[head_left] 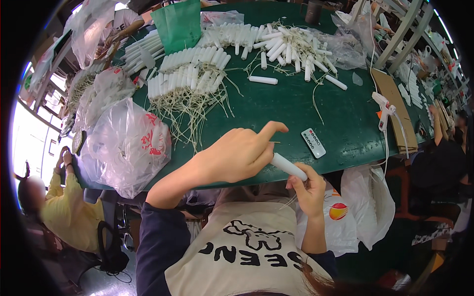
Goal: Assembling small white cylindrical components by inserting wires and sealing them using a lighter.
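Observation:
A white tube (pixel 290 166), like a slim candle stick, is held at a slant just over the table's near edge. My right hand (pixel 309 191) grips its lower end between thumb and fingers, and thin pale wires hang below that hand. At the upper end, the curled fingers of my left hand (pixel 236 154) close on the tube, while its index finger sticks out bent. A short pale strand pokes out beside those fingers; the fingertips are partly hidden. Beyond the hands lies a small white remote control (pixel 313 143) with dark buttons.
Rows of wired white tubes (pixel 185 81) and a looser heap (pixel 291 47) cover the far side of the green table (pixel 276 106). A stuffed plastic bag (pixel 126 148) stands at left. A white glue gun (pixel 383 111) with its cord lies right, beside cardboard (pixel 392 108). Other people sit nearby.

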The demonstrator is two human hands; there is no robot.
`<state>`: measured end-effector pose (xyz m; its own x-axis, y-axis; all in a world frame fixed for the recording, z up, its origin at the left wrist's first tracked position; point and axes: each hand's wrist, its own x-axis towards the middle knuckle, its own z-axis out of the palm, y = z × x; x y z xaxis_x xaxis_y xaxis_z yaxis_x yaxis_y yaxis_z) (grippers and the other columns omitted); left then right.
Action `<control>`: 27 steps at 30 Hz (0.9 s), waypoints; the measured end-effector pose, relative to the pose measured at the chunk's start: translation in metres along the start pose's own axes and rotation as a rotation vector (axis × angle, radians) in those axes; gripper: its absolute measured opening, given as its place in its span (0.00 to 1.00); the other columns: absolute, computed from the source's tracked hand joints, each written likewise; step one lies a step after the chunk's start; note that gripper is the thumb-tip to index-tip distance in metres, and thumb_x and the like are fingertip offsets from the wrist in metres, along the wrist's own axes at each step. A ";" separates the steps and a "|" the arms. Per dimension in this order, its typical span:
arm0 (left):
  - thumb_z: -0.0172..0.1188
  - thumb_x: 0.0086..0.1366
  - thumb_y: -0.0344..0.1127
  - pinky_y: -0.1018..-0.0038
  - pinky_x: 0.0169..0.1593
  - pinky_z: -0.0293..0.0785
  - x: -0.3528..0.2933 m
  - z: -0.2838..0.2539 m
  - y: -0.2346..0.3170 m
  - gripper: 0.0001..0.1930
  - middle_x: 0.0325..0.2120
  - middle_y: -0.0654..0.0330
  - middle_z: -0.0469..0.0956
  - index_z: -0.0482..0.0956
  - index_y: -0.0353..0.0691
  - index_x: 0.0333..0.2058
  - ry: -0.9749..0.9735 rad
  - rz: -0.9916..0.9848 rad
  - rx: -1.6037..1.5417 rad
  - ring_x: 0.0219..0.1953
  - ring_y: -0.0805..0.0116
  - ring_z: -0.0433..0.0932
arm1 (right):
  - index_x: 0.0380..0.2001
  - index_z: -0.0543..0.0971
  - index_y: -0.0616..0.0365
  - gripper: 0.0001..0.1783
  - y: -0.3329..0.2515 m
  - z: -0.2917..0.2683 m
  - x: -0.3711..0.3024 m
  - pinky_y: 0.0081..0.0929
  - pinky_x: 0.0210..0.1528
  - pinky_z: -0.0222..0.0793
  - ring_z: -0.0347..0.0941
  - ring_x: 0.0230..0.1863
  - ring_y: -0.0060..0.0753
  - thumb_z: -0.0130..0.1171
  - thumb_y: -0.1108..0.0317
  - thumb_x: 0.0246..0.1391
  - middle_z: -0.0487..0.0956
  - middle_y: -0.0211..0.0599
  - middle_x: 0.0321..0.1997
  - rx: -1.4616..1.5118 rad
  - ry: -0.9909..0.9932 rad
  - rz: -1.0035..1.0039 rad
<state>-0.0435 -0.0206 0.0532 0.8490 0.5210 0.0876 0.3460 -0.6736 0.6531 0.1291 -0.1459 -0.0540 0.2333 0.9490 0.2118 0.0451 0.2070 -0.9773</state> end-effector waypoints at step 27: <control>0.51 0.56 0.23 0.66 0.27 0.73 0.017 0.012 -0.001 0.22 0.34 0.54 0.79 0.64 0.40 0.51 0.093 0.209 0.366 0.22 0.56 0.77 | 0.45 0.73 0.70 0.15 0.026 0.008 0.001 0.16 0.29 0.67 0.69 0.25 0.17 0.56 0.71 0.58 0.74 0.30 0.26 0.364 -0.062 0.109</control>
<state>-0.0251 -0.0173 0.0454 0.8820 0.3873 0.2685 0.3034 -0.9026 0.3053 0.1222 -0.1379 -0.0793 0.1581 0.9803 0.1180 -0.3271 0.1647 -0.9305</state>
